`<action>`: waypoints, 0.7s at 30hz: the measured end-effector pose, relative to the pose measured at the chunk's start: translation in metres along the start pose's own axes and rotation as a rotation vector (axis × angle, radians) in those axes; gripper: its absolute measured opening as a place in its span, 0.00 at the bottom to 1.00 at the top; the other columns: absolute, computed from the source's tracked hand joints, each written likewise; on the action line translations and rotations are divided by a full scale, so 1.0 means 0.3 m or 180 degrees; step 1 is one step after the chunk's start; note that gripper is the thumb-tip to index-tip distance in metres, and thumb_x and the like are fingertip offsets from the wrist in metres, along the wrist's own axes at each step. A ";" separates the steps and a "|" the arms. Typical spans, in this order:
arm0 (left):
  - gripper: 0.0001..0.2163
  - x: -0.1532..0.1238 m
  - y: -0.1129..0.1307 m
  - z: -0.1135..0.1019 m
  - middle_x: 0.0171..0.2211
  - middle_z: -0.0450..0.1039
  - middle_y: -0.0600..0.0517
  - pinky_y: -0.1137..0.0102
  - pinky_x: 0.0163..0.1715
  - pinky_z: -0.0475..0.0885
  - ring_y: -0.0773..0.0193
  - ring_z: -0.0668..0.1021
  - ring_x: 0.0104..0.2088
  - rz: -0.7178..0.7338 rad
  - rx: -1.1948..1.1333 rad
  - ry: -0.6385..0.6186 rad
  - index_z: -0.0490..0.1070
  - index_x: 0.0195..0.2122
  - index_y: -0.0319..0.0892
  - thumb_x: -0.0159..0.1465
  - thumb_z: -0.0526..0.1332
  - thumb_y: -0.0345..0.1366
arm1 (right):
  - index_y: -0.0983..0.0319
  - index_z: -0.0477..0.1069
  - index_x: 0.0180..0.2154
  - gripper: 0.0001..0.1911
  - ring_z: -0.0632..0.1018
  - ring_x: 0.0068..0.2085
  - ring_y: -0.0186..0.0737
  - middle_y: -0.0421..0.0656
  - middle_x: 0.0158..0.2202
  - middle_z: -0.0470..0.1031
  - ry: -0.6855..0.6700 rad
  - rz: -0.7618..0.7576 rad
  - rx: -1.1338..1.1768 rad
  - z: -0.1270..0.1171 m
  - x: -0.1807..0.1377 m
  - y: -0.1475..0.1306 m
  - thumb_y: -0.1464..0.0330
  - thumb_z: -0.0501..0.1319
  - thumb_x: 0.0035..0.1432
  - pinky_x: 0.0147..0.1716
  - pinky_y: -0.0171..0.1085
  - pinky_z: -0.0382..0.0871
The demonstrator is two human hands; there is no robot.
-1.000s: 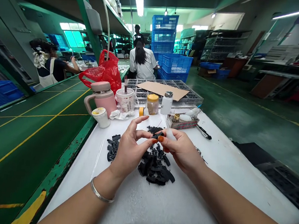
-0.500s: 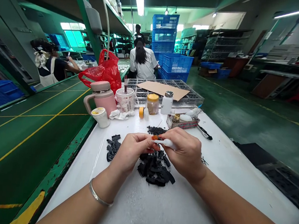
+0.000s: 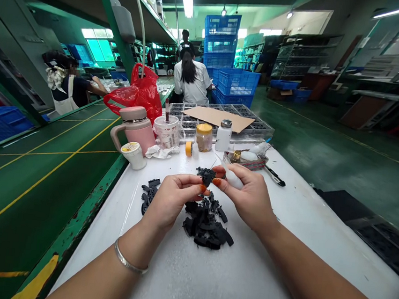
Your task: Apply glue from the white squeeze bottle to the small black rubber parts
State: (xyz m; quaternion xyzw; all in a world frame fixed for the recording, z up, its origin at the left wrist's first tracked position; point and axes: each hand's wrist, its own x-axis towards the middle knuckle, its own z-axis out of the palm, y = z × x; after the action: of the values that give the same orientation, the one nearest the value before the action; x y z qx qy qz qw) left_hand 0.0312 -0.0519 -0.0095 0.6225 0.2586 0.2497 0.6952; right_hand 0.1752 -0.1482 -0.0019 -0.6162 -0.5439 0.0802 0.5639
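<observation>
Between thumb and fingers, my left hand (image 3: 174,196) pinches a small black plastic part (image 3: 207,178) above the table. A white squeeze bottle (image 3: 233,179) with a narrow nozzle is gripped in my right hand (image 3: 254,197), its nozzle pointing up and away. My right thumb and fingertip are also at the part's right side; whether they grip it I cannot tell. Below both hands lies a pile of black plastic pieces (image 3: 209,230). Another black pile (image 3: 148,196) sits left of my left hand, and tiny black rings or bits (image 3: 202,171) lie just beyond the held part.
Along the back of the white table (image 3: 173,278) stand a pink mug (image 3: 140,137), a lidded cup (image 3: 133,156), a yellow-lidded jar (image 3: 204,138), a white bottle (image 3: 224,135) and a small box (image 3: 251,163). A black-handled tool (image 3: 276,176) lies right. Co-workers sit beyond.
The squeeze bottle's nozzle has swung from pointing left across the part to pointing up and away. My right fingers have shifted to the part's right side; my left hand stays nearly in place.
</observation>
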 end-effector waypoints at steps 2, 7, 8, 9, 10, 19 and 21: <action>0.09 -0.001 -0.001 0.002 0.31 0.77 0.48 0.72 0.35 0.71 0.63 0.77 0.34 0.0001 0.0042 -0.0059 0.77 0.37 0.38 0.55 0.65 0.35 | 0.61 0.76 0.38 0.08 0.76 0.39 0.41 0.43 0.37 0.77 -0.0132 0.0127 0.0095 0.002 -0.001 0.000 0.66 0.64 0.55 0.40 0.36 0.67; 0.09 -0.003 -0.007 0.003 0.31 0.77 0.48 0.72 0.35 0.70 0.64 0.76 0.33 0.0035 0.0139 -0.0228 0.78 0.36 0.38 0.55 0.65 0.35 | 0.63 0.73 0.29 0.09 0.70 0.28 0.35 0.39 0.25 0.71 -0.0270 0.0199 -0.0153 0.005 -0.012 0.000 0.64 0.61 0.56 0.27 0.33 0.61; 0.09 -0.003 -0.008 0.002 0.30 0.77 0.49 0.72 0.35 0.70 0.64 0.76 0.32 0.0034 0.0157 -0.0259 0.78 0.36 0.39 0.55 0.65 0.36 | 0.63 0.72 0.28 0.09 0.69 0.27 0.34 0.38 0.24 0.70 -0.0312 0.0176 -0.0223 0.003 -0.012 0.000 0.65 0.61 0.57 0.26 0.33 0.60; 0.09 -0.003 -0.009 0.002 0.29 0.77 0.49 0.71 0.35 0.71 0.64 0.76 0.32 0.0032 0.0183 -0.0290 0.78 0.36 0.39 0.56 0.65 0.36 | 0.63 0.71 0.27 0.09 0.68 0.26 0.33 0.37 0.23 0.69 -0.0365 0.0148 -0.0295 -0.001 -0.011 0.001 0.65 0.61 0.57 0.26 0.32 0.59; 0.09 -0.002 -0.010 0.001 0.29 0.77 0.49 0.71 0.34 0.71 0.64 0.77 0.31 0.0030 0.0216 -0.0320 0.78 0.36 0.38 0.56 0.65 0.36 | 0.63 0.70 0.26 0.10 0.67 0.25 0.32 0.37 0.22 0.68 -0.0415 0.0117 -0.0362 -0.004 -0.008 0.002 0.65 0.61 0.57 0.25 0.32 0.58; 0.11 0.022 0.009 -0.053 0.30 0.77 0.48 0.71 0.34 0.72 0.64 0.77 0.32 0.0193 0.0316 -0.0059 0.77 0.38 0.39 0.56 0.66 0.38 | 0.63 0.67 0.22 0.15 0.64 0.22 0.32 0.37 0.19 0.64 -0.0177 0.0434 0.0079 -0.060 0.031 0.017 0.62 0.61 0.56 0.22 0.33 0.55; 0.11 0.033 0.014 -0.077 0.29 0.76 0.49 0.72 0.34 0.72 0.64 0.77 0.32 0.0295 0.0310 0.0189 0.77 0.36 0.39 0.55 0.67 0.38 | 0.63 0.65 0.21 0.15 0.62 0.21 0.32 0.37 0.18 0.62 -0.0095 0.0516 0.0228 -0.072 0.039 0.020 0.62 0.61 0.55 0.21 0.34 0.54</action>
State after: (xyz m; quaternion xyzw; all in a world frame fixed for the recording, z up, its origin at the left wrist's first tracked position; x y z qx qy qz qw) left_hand 0.0229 -0.0278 -0.0078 0.6592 0.2618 0.2871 0.6438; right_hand 0.1987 -0.1511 0.0068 -0.6364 -0.4974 0.1540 0.5691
